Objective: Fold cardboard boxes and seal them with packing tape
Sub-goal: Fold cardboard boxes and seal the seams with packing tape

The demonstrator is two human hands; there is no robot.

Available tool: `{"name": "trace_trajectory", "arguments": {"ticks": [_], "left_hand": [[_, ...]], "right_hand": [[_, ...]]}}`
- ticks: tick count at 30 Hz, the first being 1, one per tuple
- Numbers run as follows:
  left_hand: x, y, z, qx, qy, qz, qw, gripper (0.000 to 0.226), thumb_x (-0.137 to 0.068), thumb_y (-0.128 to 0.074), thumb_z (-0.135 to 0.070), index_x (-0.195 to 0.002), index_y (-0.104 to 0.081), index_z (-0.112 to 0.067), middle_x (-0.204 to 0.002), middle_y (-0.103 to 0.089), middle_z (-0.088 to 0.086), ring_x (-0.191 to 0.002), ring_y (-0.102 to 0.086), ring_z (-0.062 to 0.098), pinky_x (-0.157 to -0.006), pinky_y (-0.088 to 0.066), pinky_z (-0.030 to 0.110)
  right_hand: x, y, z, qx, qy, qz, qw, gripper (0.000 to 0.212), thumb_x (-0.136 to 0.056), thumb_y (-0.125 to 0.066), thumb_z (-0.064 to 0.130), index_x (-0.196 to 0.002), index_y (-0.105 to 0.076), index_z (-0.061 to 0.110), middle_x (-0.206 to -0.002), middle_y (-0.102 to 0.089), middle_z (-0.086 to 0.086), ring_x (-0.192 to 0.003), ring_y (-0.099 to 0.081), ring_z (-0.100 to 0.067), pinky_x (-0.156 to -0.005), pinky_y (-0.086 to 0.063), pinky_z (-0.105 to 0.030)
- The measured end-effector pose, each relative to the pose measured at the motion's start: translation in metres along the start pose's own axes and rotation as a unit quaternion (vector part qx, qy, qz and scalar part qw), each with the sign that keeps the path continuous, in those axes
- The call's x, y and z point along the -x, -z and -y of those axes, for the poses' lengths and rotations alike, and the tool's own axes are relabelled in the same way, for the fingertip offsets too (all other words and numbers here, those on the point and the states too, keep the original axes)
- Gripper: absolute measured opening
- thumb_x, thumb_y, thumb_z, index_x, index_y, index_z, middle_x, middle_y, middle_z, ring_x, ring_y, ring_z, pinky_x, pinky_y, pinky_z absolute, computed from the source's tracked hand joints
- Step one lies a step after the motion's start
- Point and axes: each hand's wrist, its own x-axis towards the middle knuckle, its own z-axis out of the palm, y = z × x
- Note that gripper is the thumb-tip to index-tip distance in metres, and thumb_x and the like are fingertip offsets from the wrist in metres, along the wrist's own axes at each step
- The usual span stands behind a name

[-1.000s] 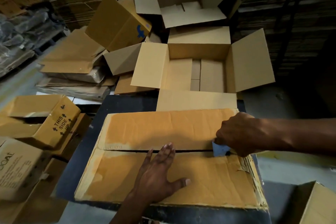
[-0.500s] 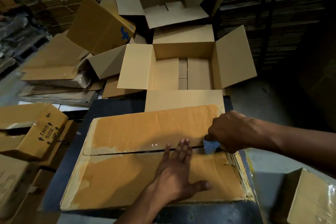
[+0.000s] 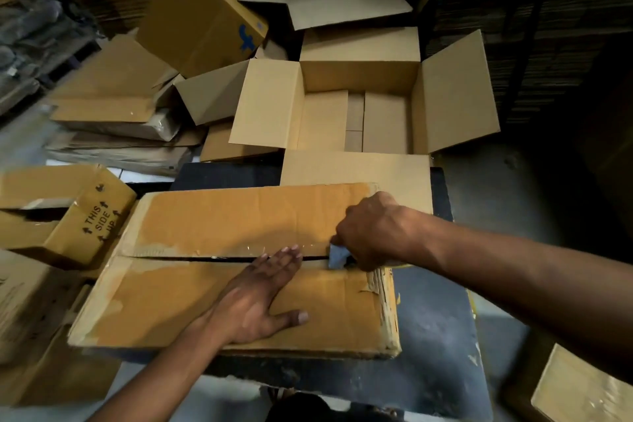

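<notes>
A dim storeroom stacked with flattened cardboard surrounds a dark worktable (image 3: 428, 336). On it lies a closed cardboard box (image 3: 212, 298), its two top flaps meeting at a narrow seam (image 3: 191, 258). The left hand (image 3: 255, 305) lies flat on the near flap, fingers straight and close together, thumb spread toward three o'clock, fingertips at the seam. At three o'clock from it the right hand (image 3: 368, 233) curls round a blue tape dispenser (image 3: 337, 255) at the seam; glossy clear tape (image 3: 274, 248) shines just beside it. At twelve o'clock an open box (image 3: 356, 103) stands with flaps out. At nine o'clock sits a box printed "THIS SIDE UP" (image 3: 73, 212).
</notes>
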Motion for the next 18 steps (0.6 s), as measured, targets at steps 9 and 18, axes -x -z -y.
{"name": "trace_trajectory", "arguments": {"ticks": [9, 18], "left_hand": [[0.003, -0.003, 0.003, 0.019, 0.013, -0.001, 1.0, 0.099, -0.087, -0.027, -0.092, -0.161, 0.013, -0.04, -0.165, 0.023, -0.025, -0.151, 0.019, -0.008, -0.128, 0.007, 0.027], [-0.011, 0.013, -0.046, -0.021, 0.066, -0.12, 0.99, 0.11, -0.083, -0.022, -0.095, -0.165, -0.02, -0.022, -0.172, -0.014, -0.003, -0.159, -0.009, 0.012, -0.129, -0.004, 0.045]], "right_hand": [[0.033, -0.014, -0.035, -0.013, 0.01, 0.009, 1.0, 0.047, -0.097, -0.059, 0.039, -0.144, -0.053, 0.039, -0.109, -0.07, 0.004, -0.087, -0.064, -0.017, -0.063, -0.049, -0.032], [0.049, -0.042, -0.054, -0.031, 0.014, 0.004, 0.999, 0.064, -0.1, -0.058, 0.046, -0.157, -0.031, 0.043, -0.12, -0.061, -0.003, -0.102, -0.064, -0.022, -0.078, -0.052, -0.034]]}}
